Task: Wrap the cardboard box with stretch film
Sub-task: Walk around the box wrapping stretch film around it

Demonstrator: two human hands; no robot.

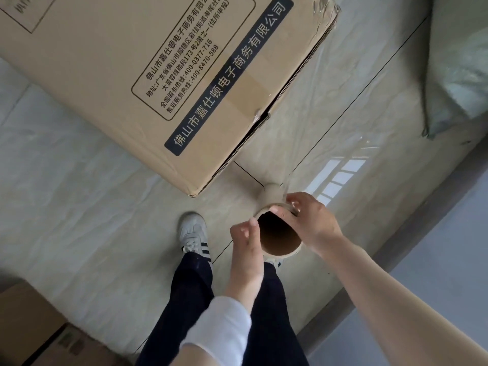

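Cardboard core [277,233] (upright) — both hands' fingers [284,215] around it

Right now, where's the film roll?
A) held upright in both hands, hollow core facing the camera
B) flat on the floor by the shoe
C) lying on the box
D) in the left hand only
A: the film roll sits between the left hand and right hand, open core up, clear of the cardboard box.

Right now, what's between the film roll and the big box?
In the head view, mostly bare tiled floor between the film roll and the cardboard box. A faint sheet of clear film seems to stretch up from the roll toward the box's corner.
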